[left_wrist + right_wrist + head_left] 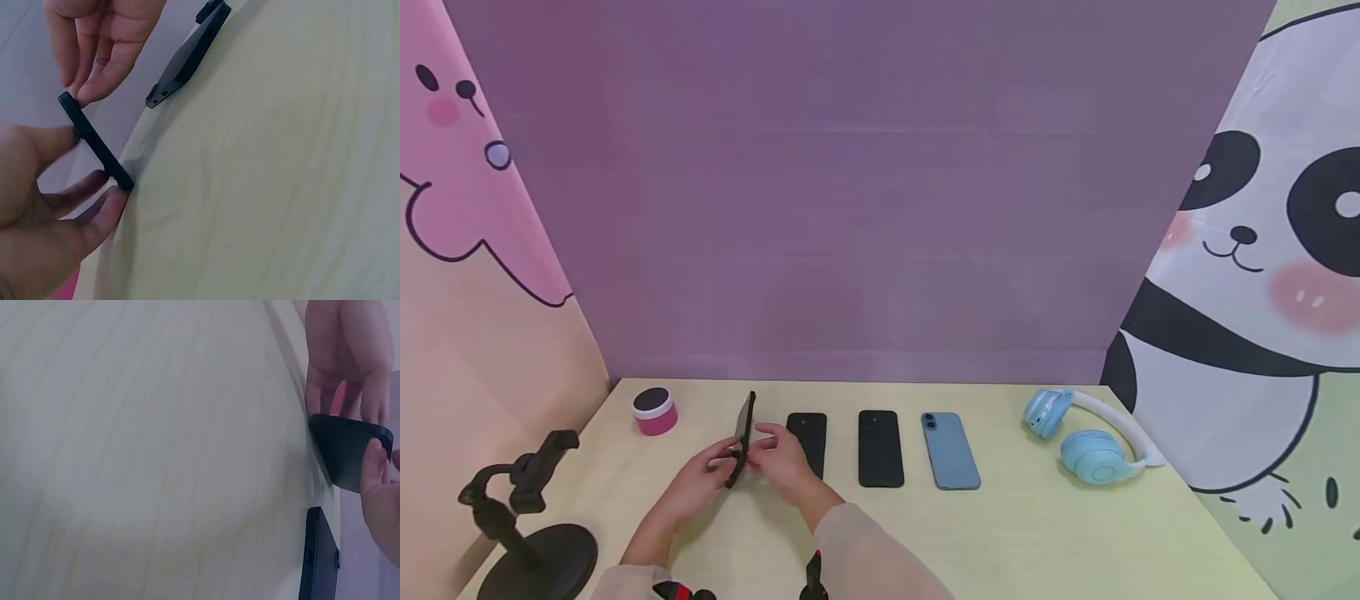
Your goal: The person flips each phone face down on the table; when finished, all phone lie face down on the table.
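Note:
A dark smartphone point(742, 440) stands tilted up on its edge over the left part of the table. My left hand point(694, 487) grips it from the left; in the left wrist view the thumb and fingers of that hand point(56, 206) close on the phone point(94, 142). From the right side, my right hand point(788, 467) pinches the same phone near its edge. Its thumb lies against the phone's flat face point(344, 453) in the right wrist view. Just right of the hands lies a black phone point(808, 433), partly covered by my right hand.
Further right lie another black phone point(881, 448) and a blue phone point(951, 450). Light-blue headphones point(1093, 457) rest at the table's right. A pink jar with a dark lid point(655, 411) stands at the back left, and a black phone stand point(538, 558) at the front left.

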A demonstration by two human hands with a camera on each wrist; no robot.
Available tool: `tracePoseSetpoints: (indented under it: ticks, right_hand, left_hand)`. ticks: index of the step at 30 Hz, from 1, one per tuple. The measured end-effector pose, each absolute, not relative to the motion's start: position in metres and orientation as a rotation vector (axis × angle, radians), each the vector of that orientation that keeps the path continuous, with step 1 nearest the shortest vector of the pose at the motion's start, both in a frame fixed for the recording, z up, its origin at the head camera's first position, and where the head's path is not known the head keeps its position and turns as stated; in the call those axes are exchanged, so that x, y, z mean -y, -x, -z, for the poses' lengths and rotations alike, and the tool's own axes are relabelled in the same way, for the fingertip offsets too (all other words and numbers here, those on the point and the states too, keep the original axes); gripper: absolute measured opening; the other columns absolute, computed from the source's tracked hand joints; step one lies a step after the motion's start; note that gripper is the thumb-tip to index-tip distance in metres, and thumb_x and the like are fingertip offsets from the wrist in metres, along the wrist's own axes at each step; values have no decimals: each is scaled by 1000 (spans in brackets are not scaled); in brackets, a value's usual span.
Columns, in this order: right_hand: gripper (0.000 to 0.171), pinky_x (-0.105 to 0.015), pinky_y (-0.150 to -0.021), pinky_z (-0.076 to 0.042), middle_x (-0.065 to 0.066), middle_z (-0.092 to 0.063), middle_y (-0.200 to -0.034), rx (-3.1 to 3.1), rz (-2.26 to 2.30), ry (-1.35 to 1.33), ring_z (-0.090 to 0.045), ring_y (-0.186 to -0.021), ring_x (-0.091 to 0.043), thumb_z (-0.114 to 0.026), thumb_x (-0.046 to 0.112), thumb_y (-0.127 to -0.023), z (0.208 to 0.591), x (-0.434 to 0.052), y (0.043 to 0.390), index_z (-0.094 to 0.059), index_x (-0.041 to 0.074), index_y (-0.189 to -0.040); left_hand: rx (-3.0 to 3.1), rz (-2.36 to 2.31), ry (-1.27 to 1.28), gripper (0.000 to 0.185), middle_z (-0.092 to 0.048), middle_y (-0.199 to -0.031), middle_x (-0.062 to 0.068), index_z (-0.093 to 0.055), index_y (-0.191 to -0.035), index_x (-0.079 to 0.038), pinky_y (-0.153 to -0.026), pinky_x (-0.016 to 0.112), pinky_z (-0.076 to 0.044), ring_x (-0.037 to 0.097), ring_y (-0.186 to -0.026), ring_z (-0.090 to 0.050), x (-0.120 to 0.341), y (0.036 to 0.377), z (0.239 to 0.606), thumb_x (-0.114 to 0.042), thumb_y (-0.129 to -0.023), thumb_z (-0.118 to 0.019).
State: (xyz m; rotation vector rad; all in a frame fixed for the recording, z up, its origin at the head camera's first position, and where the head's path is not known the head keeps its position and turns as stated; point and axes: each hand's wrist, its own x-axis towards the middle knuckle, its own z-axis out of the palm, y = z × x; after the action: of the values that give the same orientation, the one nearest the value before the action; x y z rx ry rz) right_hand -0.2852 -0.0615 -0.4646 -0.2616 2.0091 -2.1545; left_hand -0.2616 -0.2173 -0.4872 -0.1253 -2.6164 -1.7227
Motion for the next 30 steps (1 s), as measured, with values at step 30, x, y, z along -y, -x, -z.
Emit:
tracePoseSetpoints:
  ticks: [30]
  right_hand:
    - [33, -26, -70, -53, -1, -61, -85, -2328, 1813, 377, -60, -76, -11, -68, -6, -85, 472, 65, 277, -66, 0, -117]
  left_hand:
    - [2588, 1529, 9, 45, -54, -121, 36, -41, -137, 11, -85, 44, -52, 45, -109, -57, 224, 257, 475, -1, -96, -54]
